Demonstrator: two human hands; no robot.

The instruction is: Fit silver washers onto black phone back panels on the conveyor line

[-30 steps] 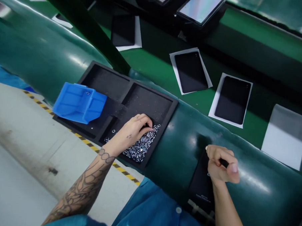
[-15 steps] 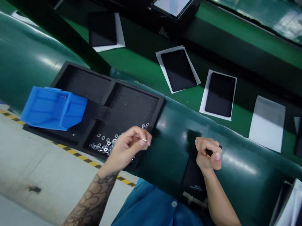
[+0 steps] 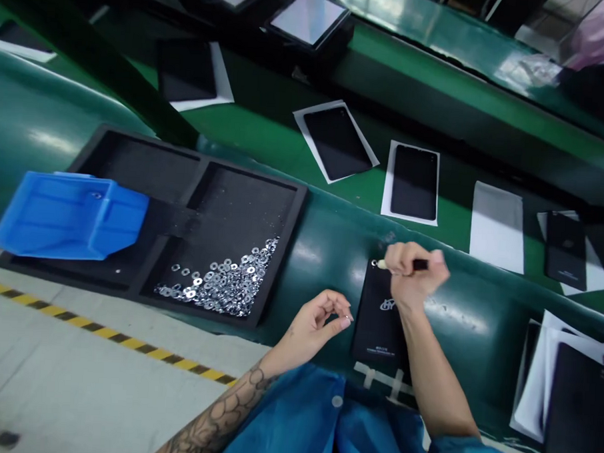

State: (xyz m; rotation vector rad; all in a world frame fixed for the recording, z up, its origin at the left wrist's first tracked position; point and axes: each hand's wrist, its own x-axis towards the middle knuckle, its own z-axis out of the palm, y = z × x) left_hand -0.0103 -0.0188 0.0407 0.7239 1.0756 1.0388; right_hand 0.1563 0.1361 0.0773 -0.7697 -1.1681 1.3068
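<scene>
My right hand (image 3: pixel 410 275) is closed around a dark pen-like tool (image 3: pixel 420 264) with a pale tip. That tip meets a small ring at the upper left corner of a black tablet-like panel (image 3: pixel 372 326), which bears a light logo and lettering and lies on the green bench. Left of the panel, my left hand (image 3: pixel 320 326) pinches a small shiny metal piece (image 3: pixel 348 318) between thumb and fingertips; it looks like one of the metal rings (image 3: pixel 229 283) heaped in the black divided tray (image 3: pixel 295 219).
A blue plastic bin (image 3: pixel 72 220) sits on the tray's left part. Beyond the bench edge, black panels (image 3: pixel 414 181) lie on white sheets (image 3: pixel 497 228) along a green surface. More panels and sheets (image 3: pixel 577 405) are stacked at right. A dark post (image 3: pixel 113 65) slants across the upper left.
My left hand has moved right, away from above the tray, toward the panel. My right hand has shifted up the panel, and its tool tip now shows at the corner ring. The view has shifted right.
</scene>
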